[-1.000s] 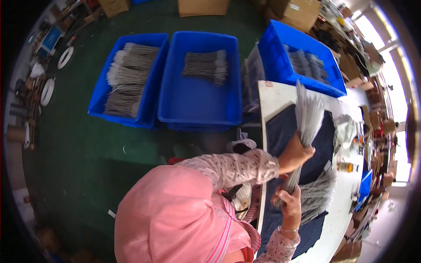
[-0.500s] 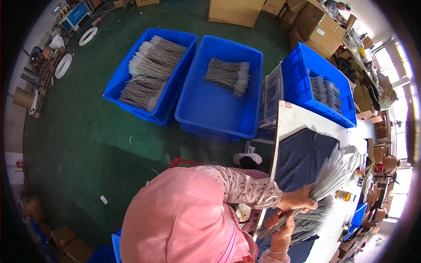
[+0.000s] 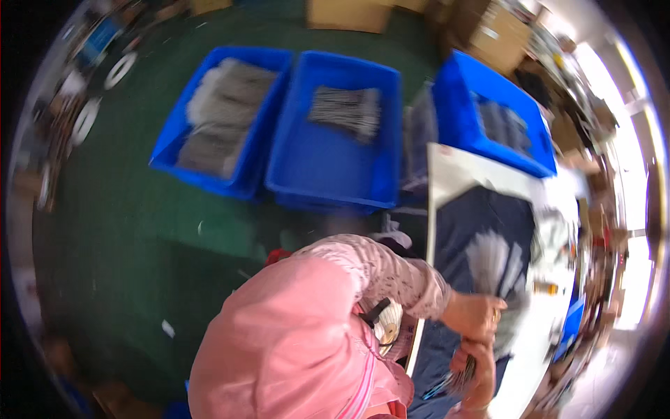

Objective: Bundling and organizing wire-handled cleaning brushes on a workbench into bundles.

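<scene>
My left hand (image 3: 476, 314), in a floral sleeve, is closed around a bundle of thin wire stems (image 3: 488, 262) with whitish ends that fan out toward the far side of the table. Just below it, touching it, my right hand (image 3: 477, 355) is closed on the lower part of the same bundle. Dark stem ends (image 3: 447, 384) stick out under the right hand. A dark cloth (image 3: 460, 216) lies beneath on the white table (image 3: 441, 164). Beside the hands rests a greyish pile of similar stems (image 3: 515, 325). Motion blurs the bundle.
Two blue bins (image 3: 174, 136) (image 3: 328, 174) with stem bundles stand on the green floor at upper left. Another blue bin (image 3: 457, 105) is by the table's far end. Cardboard boxes (image 3: 349, 15) stand behind. A small yellowish jar (image 3: 546, 288) sits on the table.
The bundle has swung from slanting right to pointing nearly straight away, and both hands have shifted right over the table. The whole view has shifted slightly and blurred.
</scene>
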The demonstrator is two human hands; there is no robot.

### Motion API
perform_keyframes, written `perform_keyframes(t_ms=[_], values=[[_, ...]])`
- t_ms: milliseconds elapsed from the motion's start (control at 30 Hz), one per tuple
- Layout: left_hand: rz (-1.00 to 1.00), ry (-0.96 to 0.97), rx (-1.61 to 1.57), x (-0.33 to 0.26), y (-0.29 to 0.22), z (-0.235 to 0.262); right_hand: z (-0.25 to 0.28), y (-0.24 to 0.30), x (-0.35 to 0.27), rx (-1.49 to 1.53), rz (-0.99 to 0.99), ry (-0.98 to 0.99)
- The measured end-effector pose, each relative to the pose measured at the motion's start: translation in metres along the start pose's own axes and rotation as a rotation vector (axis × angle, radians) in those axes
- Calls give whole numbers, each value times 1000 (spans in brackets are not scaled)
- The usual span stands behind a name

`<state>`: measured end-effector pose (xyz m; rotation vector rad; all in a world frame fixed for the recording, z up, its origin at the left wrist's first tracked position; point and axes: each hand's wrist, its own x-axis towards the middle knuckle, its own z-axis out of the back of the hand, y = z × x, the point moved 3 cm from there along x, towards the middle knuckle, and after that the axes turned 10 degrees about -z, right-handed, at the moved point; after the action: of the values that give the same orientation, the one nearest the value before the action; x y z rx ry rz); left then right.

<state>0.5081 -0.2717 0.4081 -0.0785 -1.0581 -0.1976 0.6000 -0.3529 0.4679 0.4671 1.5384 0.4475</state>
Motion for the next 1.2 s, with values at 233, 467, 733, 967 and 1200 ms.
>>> perform_keyframes(t_ms=[233, 467, 733, 967, 1200], values=[[498, -247, -195, 12, 72, 23, 54, 122, -54, -194, 726, -258], [686, -238, -532, 33, 104, -13, 6, 173, -59, -925, 1533, -712], [842, -250, -729, 23, 132, -11, 13, 201, 1, -1197, 1038, -636], [629, -285, -568, 49, 131, 3, 10, 201, 39, -1311, 853, -769], [802, -183, -809, 43, 136, 8, 37, 185, 48, -342, 1260, -392]])
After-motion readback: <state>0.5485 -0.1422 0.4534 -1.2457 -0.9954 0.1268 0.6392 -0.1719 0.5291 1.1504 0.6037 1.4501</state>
